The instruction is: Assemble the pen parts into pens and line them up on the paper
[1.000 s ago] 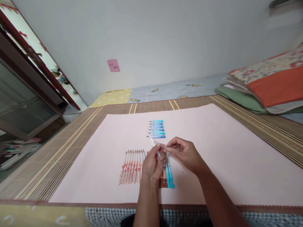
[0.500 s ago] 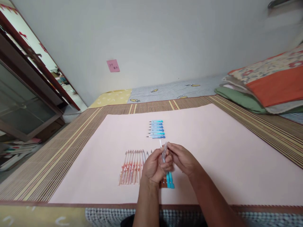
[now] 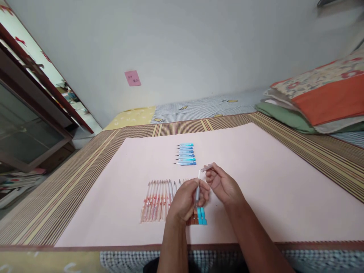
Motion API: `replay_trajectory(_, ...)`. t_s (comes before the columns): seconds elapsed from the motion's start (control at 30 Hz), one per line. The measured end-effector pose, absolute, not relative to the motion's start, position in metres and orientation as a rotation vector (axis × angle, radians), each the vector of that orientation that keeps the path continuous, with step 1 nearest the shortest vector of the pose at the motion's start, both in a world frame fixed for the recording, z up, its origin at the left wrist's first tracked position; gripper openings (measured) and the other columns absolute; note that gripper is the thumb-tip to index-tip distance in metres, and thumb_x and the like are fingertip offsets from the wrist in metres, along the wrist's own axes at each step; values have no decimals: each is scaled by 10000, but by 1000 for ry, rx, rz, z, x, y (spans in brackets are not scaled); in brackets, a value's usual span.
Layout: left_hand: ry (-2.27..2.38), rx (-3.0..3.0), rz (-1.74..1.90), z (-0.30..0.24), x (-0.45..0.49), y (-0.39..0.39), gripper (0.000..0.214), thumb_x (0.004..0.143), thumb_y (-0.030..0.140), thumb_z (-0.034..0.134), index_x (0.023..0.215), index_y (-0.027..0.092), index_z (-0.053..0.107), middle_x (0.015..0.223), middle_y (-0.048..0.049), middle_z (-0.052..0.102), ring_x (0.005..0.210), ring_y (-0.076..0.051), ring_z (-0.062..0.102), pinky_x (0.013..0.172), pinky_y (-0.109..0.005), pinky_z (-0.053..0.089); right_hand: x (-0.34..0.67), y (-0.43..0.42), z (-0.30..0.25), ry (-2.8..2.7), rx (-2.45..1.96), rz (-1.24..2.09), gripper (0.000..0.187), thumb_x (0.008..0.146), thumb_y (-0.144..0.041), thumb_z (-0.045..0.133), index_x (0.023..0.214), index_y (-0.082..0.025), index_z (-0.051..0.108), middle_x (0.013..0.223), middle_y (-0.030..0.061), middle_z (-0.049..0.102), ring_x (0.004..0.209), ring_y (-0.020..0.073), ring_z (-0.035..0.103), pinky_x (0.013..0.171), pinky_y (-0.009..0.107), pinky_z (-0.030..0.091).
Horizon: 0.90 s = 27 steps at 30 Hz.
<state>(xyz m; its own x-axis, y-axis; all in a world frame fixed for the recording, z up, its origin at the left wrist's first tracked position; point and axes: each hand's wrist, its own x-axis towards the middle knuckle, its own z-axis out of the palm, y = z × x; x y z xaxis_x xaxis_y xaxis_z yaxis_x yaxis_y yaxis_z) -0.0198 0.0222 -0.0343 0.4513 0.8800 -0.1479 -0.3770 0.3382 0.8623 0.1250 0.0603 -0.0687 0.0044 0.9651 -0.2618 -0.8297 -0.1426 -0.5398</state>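
My left hand (image 3: pixel 186 197) is closed around a pen barrel (image 3: pixel 197 194), greyish, held nearly upright with a thin white tube (image 3: pixel 199 174) showing above the fingers. Between thumb and fingertips, my right hand (image 3: pixel 223 184) pinches a small translucent pen part (image 3: pixel 207 167), tilted and just apart from the tube. Below and left of my hands lies a row of pale pens with reddish patterns (image 3: pixel 155 201). Brown pen ends (image 3: pixel 195 218) and turquoise pen ends (image 3: pixel 202 216) show under my left wrist; the rest of these is hidden.
Several blue pens (image 3: pixel 186 154) lie stacked in a row farther back on the pink sheet (image 3: pixel 256 182). A striped mat (image 3: pixel 71 182) is under the sheet. Folded bedding (image 3: pixel 327 94) sits at the right. A pink note (image 3: pixel 132 78) is on the wall.
My right hand has moved away from my left, carrying the translucent part off to the right of the white tube. My left hand still grips the barrel. The view has shifted slightly.
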Motion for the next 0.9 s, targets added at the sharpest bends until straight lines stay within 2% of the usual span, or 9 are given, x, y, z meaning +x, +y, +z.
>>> replay_trajectory(0.13, 757, 905, 853, -34, -16, 21, 362, 841, 429, 575, 771, 86, 667, 553, -37, 585, 377, -63, 397, 405, -211, 196, 126, 61, -71, -263, -676, 1575, 118, 808, -241, 774, 796, -149, 701, 781, 40, 708, 598, 81, 579, 476, 150, 489)
replay_trajectory(0.27, 795, 932, 819, -35, -17, 21, 341, 841, 410, 555, 782, 92, 661, 524, -29, 585, 337, -65, 381, 377, -217, 188, 127, 61, -72, -291, -695, 1562, 167, 763, -270, 815, 788, -141, 712, 785, 46, 701, 622, 86, 582, 494, 153, 490)
replay_trajectory(0.47, 722, 944, 821, -38, -16, 20, 341, 883, 446, 569, 903, 108, 611, 529, -13, 593, 331, -60, 351, 365, -215, 156, 136, 61, -66, -553, -769, 1429, 282, 722, -376, 844, 837, -142, 737, 795, 45, 697, 648, 99, 560, 535, 184, 463)
replay_trajectory(0.7, 608, 873, 842, -37, -14, 17, 319, 917, 440, 575, 1017, 137, 559, 563, 9, 586, 365, -48, 309, 394, -197, 179, 136, 53, -55, -897, -719, 1532, 238, 850, -406, 728, 860, -169, 714, 780, 21, 643, 615, 101, 482, 552, 236, 392)
replay_trajectory(0.8, 555, 834, 856, -38, -16, 18, 314, 920, 438, 574, 991, 132, 567, 552, 16, 562, 374, -45, 283, 396, -192, 180, 137, 51, -54, -968, -659, 1558, 236, 895, -403, 673, 840, -175, 700, 763, 11, 609, 633, 106, 471, 584, 244, 390)
replay_trajectory(0.9, 528, 822, 880, -39, -17, 21, 284, 915, 415, 582, 934, 132, 563, 542, 17, 550, 376, -42, 282, 406, -192, 199, 139, 50, -55, -1059, -672, 1605, 230, 889, -400, 682, 899, -173, 719, 703, 0, 585, 640, 117, 498, 618, 253, 410)
